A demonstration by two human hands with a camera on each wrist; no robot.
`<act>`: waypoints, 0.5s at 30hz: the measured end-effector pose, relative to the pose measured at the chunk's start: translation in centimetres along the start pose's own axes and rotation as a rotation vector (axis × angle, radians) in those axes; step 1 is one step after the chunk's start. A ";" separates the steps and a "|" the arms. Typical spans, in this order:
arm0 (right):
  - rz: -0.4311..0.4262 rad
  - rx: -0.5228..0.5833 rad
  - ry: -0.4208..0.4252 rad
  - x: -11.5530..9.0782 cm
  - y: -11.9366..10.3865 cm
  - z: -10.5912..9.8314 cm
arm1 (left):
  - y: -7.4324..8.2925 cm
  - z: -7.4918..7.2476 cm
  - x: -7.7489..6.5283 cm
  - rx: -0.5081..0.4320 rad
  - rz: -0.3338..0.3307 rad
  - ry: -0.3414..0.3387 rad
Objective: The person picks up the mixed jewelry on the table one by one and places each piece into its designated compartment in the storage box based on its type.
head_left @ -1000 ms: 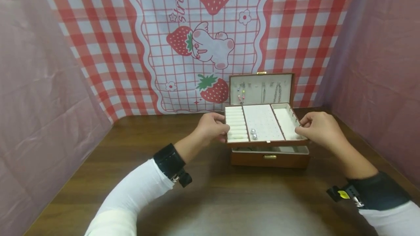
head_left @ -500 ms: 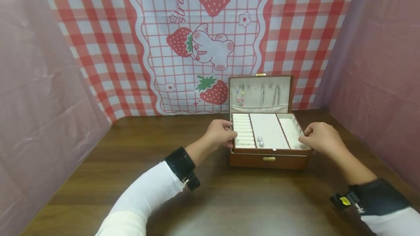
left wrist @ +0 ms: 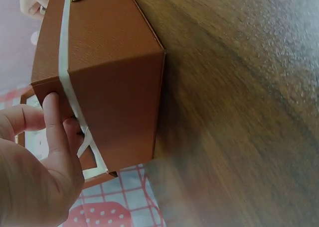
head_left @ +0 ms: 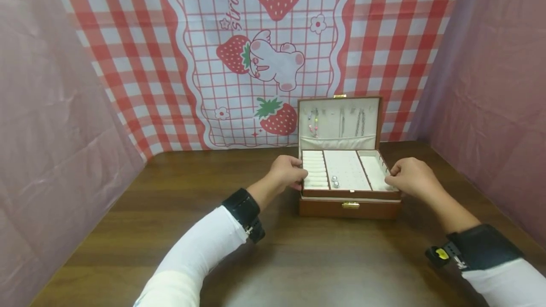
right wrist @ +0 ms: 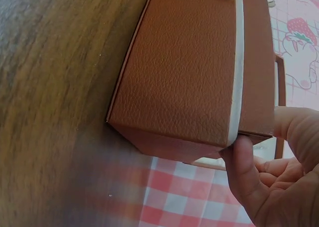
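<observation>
A brown jewelry box [head_left: 322, 209] stands on the table with its lid [head_left: 379, 127] raised. Its lift-out tray [head_left: 347, 167] sits level at the top of the box, the cream rim [left wrist: 65, 57] showing below it in the left wrist view. My left hand [head_left: 286, 171] pinches the tray's left wall, thumb inside and fingers outside. At the opposite side wall, my right hand [head_left: 412, 176] grips the tray the same way; the right wrist view shows its fingers [right wrist: 241, 162] at the tray's lower edge. Two silvery ball-like pieces [head_left: 335, 182] lie on the tray's middle panel.
A colourful beaded strand [head_left: 315, 124] and silvery chains [head_left: 360, 123] hang inside the lid. Behind the box hangs a red-and-white checked strawberry cloth [head_left: 273, 60]. Pink curtains [head_left: 490, 75] flank the brown wooden table [head_left: 204, 188]. A gold clasp [head_left: 350, 205] is on the box front.
Both hands have lowered the tray from a tilted position above the box until it sits level on it. Over the last half second, hands and tray have shifted only slightly.
</observation>
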State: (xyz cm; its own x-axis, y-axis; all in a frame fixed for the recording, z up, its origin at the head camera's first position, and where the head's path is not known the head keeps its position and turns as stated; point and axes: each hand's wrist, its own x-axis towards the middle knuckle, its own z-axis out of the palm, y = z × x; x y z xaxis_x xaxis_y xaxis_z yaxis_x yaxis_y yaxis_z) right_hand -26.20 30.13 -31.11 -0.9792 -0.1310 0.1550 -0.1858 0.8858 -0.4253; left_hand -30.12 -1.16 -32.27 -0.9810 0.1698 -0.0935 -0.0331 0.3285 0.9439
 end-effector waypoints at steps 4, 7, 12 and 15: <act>-0.004 -0.007 -0.020 0.2 0.0 0.0 | 0.0 0.1 0.3 0.059 -0.009 0.004; -0.017 -0.014 -0.049 0.3 0.0 -0.1 | 0.1 0.1 0.3 0.092 -0.016 0.006; -0.030 -0.020 -0.074 0.3 0.1 0.1 | 0.3 0.2 0.2 0.151 -0.010 0.009; -0.034 -0.015 -0.072 0.3 0.2 0.2 | 0.1 0.3 0.3 0.261 0.034 0.013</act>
State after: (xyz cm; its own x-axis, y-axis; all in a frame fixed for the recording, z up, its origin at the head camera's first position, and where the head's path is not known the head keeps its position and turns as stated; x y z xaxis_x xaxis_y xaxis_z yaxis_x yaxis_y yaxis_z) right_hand -26.53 30.16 -31.31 -0.9758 -0.1920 0.1046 -0.2181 0.8866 -0.4079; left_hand -30.36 -0.83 -32.27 -0.9831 0.1734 -0.0579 0.0483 0.5516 0.8327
